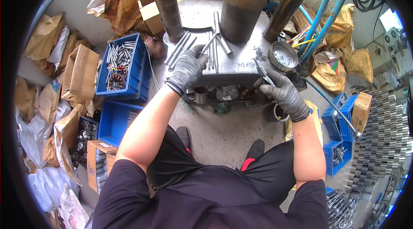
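My left hand (189, 69), in a grey knit glove, is closed at the front left of the metal machine bed (243, 63). A short steel rod (209, 43) juts up and right from its fingertips. Close by on the bed lie several slim steel rods (177, 48), and a thicker steel bar (223, 45) lies slanted among others. My right hand (285, 96), gloved alike, holds a slim silver tool (266, 76) with a small jaw-like end, which looks like a caliper. That hand is just in front of the bed's right edge. Its palm side is hidden.
A thick steel cylinder (241, 12) stands on the bed between two columns (165, 5). A round metal dish (283, 55) sits at the right, beside blue hoses (320, 14). Blue crates (140, 67) with metal parts stand left; stacked metal parts (378, 130) fill the far right.
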Motion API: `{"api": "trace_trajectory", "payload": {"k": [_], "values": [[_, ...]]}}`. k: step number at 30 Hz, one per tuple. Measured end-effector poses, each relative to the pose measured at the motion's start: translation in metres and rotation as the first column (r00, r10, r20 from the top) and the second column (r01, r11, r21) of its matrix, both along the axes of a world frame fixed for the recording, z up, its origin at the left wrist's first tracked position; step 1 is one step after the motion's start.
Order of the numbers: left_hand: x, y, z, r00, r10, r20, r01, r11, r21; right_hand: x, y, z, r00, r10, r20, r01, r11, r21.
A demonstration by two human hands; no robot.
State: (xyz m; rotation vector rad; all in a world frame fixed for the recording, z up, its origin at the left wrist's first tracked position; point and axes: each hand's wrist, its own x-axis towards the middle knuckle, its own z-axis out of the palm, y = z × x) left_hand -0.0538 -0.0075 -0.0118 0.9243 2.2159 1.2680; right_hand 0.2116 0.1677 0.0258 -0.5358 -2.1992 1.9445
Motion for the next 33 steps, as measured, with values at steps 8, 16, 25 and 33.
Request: {"api": "trace_trajectory", "payload": {"k": [8, 16, 25, 33], "values": [[-0.051, -0.008, -0.043, 0.777, -0.072, -0.626, -0.011, 0.992, -0.128, -0.001, 0.009, -0.019, 0.971, -0.238, -0.025, 0.238, 0.971, -0.004], [-0.059, -0.001, -0.030, 0.676, -0.084, -0.732, -0.225, 0.923, -0.313, -0.006, 0.017, -0.047, 0.954, -0.283, -0.103, 0.296, 0.942, 0.157], [-0.043, 0.012, -0.029, 0.874, -0.087, -0.477, 0.047, 0.994, -0.096, -0.031, 0.008, -0.059, 0.988, -0.005, -0.151, 0.131, 0.525, 0.841], [-0.045, 0.020, -0.037, 0.899, -0.115, -0.423, 0.032, 0.980, -0.199, -0.055, 0.010, -0.081, 0.986, -0.091, -0.138, 0.155, 0.214, 0.964]]}}
